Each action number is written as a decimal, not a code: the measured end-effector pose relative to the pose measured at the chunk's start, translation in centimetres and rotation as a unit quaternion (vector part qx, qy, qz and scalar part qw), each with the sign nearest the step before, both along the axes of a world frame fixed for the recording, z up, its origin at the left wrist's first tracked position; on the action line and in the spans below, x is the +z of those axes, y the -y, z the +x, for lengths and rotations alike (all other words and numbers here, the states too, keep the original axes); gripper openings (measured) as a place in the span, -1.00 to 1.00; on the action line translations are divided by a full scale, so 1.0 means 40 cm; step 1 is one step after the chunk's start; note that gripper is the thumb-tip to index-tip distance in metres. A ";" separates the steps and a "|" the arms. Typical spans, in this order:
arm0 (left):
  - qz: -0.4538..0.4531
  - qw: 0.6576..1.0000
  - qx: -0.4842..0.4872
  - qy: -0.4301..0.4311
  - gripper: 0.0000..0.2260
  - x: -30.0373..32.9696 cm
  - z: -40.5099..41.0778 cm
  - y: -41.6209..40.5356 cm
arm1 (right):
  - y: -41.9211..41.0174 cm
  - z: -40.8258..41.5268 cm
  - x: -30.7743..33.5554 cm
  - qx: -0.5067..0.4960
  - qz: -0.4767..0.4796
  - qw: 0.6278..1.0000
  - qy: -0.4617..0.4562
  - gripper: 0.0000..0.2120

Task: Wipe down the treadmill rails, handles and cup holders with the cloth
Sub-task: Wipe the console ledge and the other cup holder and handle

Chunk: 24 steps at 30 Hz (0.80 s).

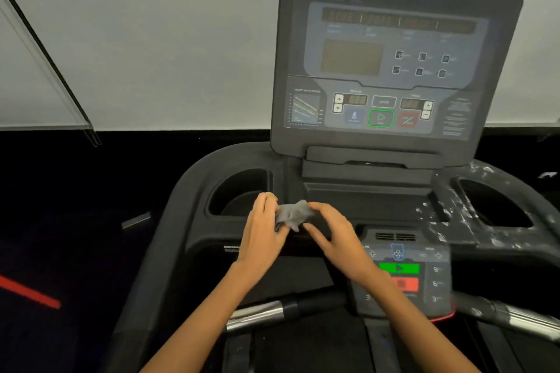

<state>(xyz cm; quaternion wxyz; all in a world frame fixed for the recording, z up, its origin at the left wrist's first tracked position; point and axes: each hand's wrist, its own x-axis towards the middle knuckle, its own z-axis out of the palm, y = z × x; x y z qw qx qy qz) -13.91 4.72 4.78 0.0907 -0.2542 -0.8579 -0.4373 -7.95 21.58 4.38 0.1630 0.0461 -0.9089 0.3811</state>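
Nearest the camera, two bare forearms reach forward over the treadmill's chrome handle (256, 316) and the lower keypad (403, 278) with its green and red buttons. Just beyond, the left hand (262, 232) and right hand (330, 232) meet over the front edge of the console deck, with the small grey cloth (292, 215) bunched between them. Each grip is partly closed: the left hand's fingers curl around one end of the cloth, and the right hand's thumb and fingertips pinch the other end, the rest of its fingers fairly loose.

The cloth looks light, soft and limp (it will likely fold to any shape), so it seems best gathered into a pad under a flat palm or wrapped over fingertips for corners; it should not slip much on matte plastic.

Behind the hands sits the left cup holder (242, 191), dark and apparently clean. Farther right, the right cup holder (491, 206) and its surround are smeared with white residue, probably needing firmer passes. The display panel (391, 63) rises beyond.
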 end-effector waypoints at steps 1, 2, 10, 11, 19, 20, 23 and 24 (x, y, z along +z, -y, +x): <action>0.013 0.999 -0.001 0.033 -0.71 -0.004 -0.007 -0.020 | -0.021 0.007 -0.011 -0.028 0.042 0.999 -0.019 -0.66; 0.018 0.998 0.001 0.066 -0.59 -0.010 -0.015 -0.036 | -0.041 0.015 -0.021 -0.060 0.091 0.993 -0.037 -0.66; -0.141 0.989 -0.029 0.026 -0.48 -0.102 -0.030 -0.091 | -0.141 0.084 -0.061 -0.240 0.269 0.932 0.028 -0.53; -0.165 0.986 -0.035 -0.001 -0.50 -0.117 -0.035 -0.090 | -0.145 0.091 -0.064 -0.242 0.267 0.932 0.035 -0.52; -0.315 0.938 -0.122 -0.083 -0.54 -0.095 -0.091 -0.189 | -0.149 0.121 -0.067 -0.213 0.279 0.935 0.046 -0.44; -0.321 0.935 -0.118 -0.089 -0.55 -0.090 -0.092 -0.197 | -0.150 0.120 -0.068 -0.211 0.276 0.936 0.048 -0.44; -0.338 0.928 -0.111 -0.113 -0.57 -0.075 -0.085 -0.203 | -0.155 0.122 -0.070 -0.203 0.276 0.938 0.048 -0.45; -0.350 0.922 -0.112 -0.122 -0.59 -0.072 -0.078 -0.204 | -0.158 0.124 -0.069 -0.199 0.279 0.938 0.046 -0.46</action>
